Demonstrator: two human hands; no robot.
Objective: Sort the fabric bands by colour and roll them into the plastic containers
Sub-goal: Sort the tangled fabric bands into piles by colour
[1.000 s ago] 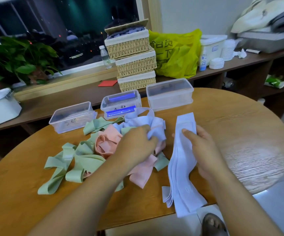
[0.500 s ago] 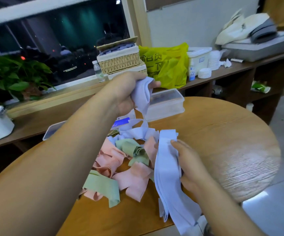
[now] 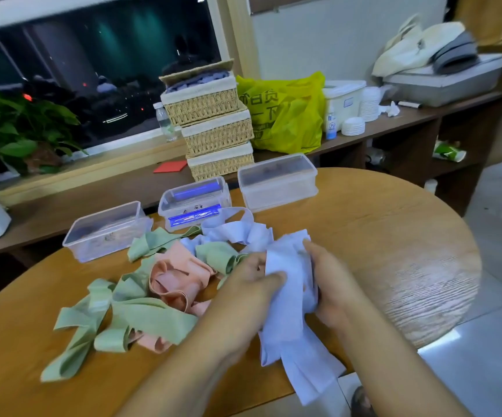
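Both hands hold a bunch of pale lilac fabric bands (image 3: 288, 299) over the round wooden table (image 3: 394, 236). My left hand (image 3: 252, 281) pinches the bunch from the left and my right hand (image 3: 331, 284) grips it from the right. The bands' ends hang past the table's front edge. A tangled heap lies to the left: green bands (image 3: 141, 314), pink bands (image 3: 174, 275) and more lilac bands (image 3: 237, 230). Behind the heap stand three clear plastic containers: left (image 3: 108, 230), middle (image 3: 194, 201), right (image 3: 276, 182).
Behind the table runs a low wooden shelf with three stacked wicker baskets (image 3: 213, 130), a yellow plastic bag (image 3: 288, 112), a water bottle (image 3: 164, 121) and a potted plant (image 3: 18, 130). White tubs and stacked lids sit further right. Floor lies to the right of the table.
My left hand, raised high with a lilac band half a second ago, has come down and joined that band to the bunch in my right hand. The view has tilted back down.
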